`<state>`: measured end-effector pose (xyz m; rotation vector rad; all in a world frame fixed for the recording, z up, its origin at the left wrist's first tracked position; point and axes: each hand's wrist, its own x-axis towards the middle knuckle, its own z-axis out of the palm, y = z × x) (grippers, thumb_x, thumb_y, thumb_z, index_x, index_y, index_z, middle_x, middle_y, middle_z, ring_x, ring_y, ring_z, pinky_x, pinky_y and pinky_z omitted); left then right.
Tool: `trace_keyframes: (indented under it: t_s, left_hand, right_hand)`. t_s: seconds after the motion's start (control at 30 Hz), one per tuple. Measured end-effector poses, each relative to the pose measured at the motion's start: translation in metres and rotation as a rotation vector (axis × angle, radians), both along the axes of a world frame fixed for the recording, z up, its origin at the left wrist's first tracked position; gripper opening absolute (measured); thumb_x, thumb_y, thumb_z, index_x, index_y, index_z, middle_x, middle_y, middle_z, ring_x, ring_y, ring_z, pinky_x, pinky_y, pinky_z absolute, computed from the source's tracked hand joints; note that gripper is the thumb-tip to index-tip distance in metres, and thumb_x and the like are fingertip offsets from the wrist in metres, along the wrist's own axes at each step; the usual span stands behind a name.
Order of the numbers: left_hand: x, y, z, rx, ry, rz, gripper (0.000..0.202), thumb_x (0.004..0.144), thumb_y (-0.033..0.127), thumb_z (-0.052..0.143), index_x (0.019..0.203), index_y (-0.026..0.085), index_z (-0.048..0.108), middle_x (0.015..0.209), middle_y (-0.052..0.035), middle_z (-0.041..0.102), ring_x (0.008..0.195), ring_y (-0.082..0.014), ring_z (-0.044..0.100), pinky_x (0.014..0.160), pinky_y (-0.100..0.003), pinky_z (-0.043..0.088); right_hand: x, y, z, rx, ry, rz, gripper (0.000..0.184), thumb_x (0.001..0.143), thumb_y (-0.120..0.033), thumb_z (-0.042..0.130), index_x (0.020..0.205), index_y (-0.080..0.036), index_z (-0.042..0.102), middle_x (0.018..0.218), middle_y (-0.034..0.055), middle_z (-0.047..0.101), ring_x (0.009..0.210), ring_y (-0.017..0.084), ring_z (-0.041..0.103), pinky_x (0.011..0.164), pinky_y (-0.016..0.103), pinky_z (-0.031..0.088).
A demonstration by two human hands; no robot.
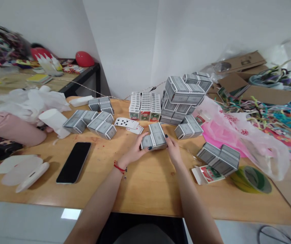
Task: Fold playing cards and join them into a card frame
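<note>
Between my hands, low over the wooden table, is a stepped block covered in grey-backed playing cards [156, 135]. My left hand [137, 149] grips its left and front side, thumb along the front edge. My right hand [172, 148] holds the right side, with the fingertips at the edge. Just behind the block lie a few loose playing cards [127, 123], face up. Similar card blocks stand to the left [101, 124] and right [189, 127]. Farther back rises a stack of these blocks [183, 90], beside rows of card boxes [145, 105].
A black phone [74, 162] lies to the left, near a pink bottle [13, 128] and a white roll [55, 122]. On the right are another card block [219, 158], an opened card box [209, 174], yellow-green tape [251, 179] and a plastic bag [259, 145]. A wall stands behind the table.
</note>
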<state>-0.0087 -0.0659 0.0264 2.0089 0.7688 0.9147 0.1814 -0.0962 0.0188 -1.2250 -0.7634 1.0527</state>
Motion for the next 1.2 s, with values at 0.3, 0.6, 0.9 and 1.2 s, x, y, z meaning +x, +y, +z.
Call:
trace_keyframes:
  t_s: [0.3,0.6,0.9,1.2]
  left_hand:
    - [0.016,-0.008,-0.011,-0.017,0.057,0.211,0.037,0.084,0.031,0.041,0.118,0.019,0.032,0.116,-0.0103,0.044,0.109,-0.0193,0.043,0.092,-0.038,0.038]
    - [0.021,-0.009,-0.008,0.006,0.057,0.216,0.037,0.083,0.026,0.041,0.118,0.018,0.030,0.117,-0.0112,0.040,0.110,-0.0199,0.041,0.093,-0.039,0.037]
    - [0.026,-0.006,-0.013,-0.095,-0.003,0.213,0.035,0.082,0.022,0.041,0.115,0.019,0.029,0.115,-0.0104,0.037,0.110,-0.0194,0.039,0.095,-0.039,0.034]
    - [0.032,-0.001,-0.017,-0.288,-0.152,0.304,0.036,0.081,0.024,0.043,0.115,0.018,0.032,0.121,-0.0117,0.037,0.114,-0.0199,0.037,0.098,-0.039,0.029]
  right_hand:
    - [-0.007,0.003,-0.018,0.059,-0.188,-0.065,0.042,0.072,-0.041,0.056,0.109,-0.021,0.057,0.122,0.0038,0.053,0.117,0.016,0.043,0.104,0.036,0.023]
    - [-0.008,0.002,-0.019,0.065,-0.270,-0.029,0.047,0.076,-0.042,0.051,0.118,-0.020,0.050,0.130,0.0055,0.045,0.122,0.016,0.038,0.105,0.035,0.020]
    - [-0.008,0.005,-0.019,0.080,-0.535,0.031,0.049,0.084,-0.042,0.035,0.124,-0.015,0.042,0.128,0.0104,0.046,0.121,0.019,0.037,0.104,0.038,0.024]
    - [-0.005,0.005,-0.032,0.052,-0.461,-0.004,0.055,0.081,-0.051,0.034,0.123,-0.016,0.044,0.131,0.0098,0.043,0.121,0.022,0.038,0.102,0.042,0.026]
